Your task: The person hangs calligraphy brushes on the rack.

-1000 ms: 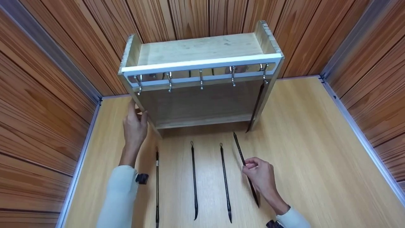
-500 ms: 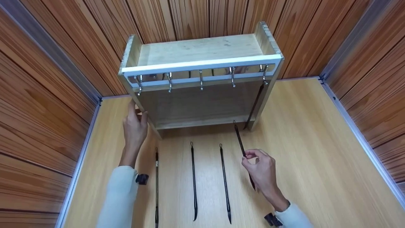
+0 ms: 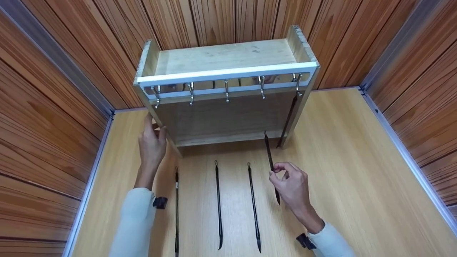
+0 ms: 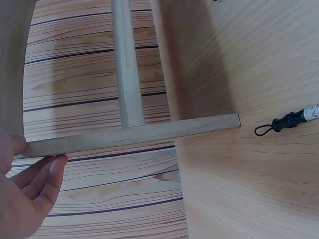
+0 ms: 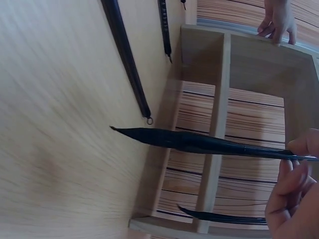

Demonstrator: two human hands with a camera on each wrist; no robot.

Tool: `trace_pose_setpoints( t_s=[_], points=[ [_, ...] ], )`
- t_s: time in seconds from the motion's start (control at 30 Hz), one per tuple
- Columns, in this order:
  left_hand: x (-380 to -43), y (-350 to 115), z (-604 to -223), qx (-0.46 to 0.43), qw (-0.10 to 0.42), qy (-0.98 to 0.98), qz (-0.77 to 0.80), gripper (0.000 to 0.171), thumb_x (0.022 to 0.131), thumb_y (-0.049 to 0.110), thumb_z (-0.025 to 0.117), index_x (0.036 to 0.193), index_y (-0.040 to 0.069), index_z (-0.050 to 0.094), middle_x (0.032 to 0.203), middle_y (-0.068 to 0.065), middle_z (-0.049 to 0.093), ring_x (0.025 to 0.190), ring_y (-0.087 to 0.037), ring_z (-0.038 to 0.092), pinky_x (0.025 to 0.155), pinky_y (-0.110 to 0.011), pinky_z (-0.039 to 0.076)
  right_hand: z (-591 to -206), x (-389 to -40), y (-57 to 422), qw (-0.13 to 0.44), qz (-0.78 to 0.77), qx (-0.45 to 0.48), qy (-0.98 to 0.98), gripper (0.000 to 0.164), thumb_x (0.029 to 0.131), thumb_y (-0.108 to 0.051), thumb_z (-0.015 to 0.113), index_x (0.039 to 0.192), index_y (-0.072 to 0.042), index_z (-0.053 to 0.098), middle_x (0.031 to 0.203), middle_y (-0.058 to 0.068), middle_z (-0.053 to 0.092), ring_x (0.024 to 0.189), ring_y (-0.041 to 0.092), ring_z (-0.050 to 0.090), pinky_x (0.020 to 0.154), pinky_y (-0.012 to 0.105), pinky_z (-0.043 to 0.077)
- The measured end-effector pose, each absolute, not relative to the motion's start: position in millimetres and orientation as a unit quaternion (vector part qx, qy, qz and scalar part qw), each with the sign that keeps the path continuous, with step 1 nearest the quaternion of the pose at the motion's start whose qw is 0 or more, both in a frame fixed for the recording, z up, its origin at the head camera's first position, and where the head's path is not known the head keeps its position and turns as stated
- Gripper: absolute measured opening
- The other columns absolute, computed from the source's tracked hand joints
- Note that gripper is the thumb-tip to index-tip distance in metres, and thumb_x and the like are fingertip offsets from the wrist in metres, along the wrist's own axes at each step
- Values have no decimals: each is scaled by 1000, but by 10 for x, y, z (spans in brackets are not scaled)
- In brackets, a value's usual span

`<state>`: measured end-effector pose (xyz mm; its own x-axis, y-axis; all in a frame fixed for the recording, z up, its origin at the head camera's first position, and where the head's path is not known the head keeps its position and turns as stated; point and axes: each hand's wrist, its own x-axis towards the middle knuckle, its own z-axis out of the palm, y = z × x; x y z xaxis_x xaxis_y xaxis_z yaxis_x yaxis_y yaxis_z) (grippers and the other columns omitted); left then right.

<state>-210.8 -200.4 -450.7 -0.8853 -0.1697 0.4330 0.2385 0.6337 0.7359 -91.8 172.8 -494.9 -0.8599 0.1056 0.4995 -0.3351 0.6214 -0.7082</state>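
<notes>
Brush point(image 3: 269, 151) held aloft over the table point(image 3: 350, 160), in front of the wooden rack point(image 3: 228, 57) — its loop end points toward the rack, its dark tip slants down. Right hand point(image 3: 292, 184) pinches the handle, thumb and fingertips closed around it. Left hand point(image 3: 152, 144) grips the rack's left side, thumb on one face and fingers on the other. Three more brushes point(image 3: 219, 203) lie spaced apart on the table; another brush point(image 3: 288, 121) hangs from the rightmost of five metal hooks point(image 3: 226, 91).

Matt wooden rack point(image 3: 225, 55), shiny metal hooks point(image 3: 226, 91), glossy-handled brushes point(image 3: 219, 203), smooth wood-grain tabletop point(image 3: 357, 178)
</notes>
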Motion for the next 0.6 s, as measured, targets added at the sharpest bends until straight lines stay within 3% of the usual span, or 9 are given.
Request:
trace_pose_setpoints(
  t_s=[0.13, 0.37, 0.6],
  points=[
    [-2115, -1996, -4507, -24, 246, -870, -426, 59, 101, 4, 55, 155, 9, 32, 126, -19, 64, 95, -29, 69, 76, -43, 57, -4906, -947, 1719, 263, 429, 72, -861, 19, 75, 6, 80, 90, -1, 72, 81, 3, 68, 57, 12, 53, 50, 21, 43],
    [-2121, -2000, -4513, -43, 265, -864, -426, 57, 100, 2, 56, 153, 4, 35, 119, -24, 66, 88, -32, 70, 68, -47, 56, -4854, -989, 1712, 279, 423, 82, -858, 19, 75, 6, 80, 90, 0, 71, 84, 6, 69, 78, 22, 65, 73, 42, 54],
    [-2104, -1998, -4521, -39, 262, -863, -430, 57, 101, 3, 56, 153, 6, 34, 120, -23, 66, 90, -32, 70, 69, -46, 55, -4793, -1016, 1705, 274, 445, 96, -847, 19, 76, 9, 79, 92, 2, 70, 86, 7, 68, 75, 19, 67, 67, 40, 57]
  ],
)
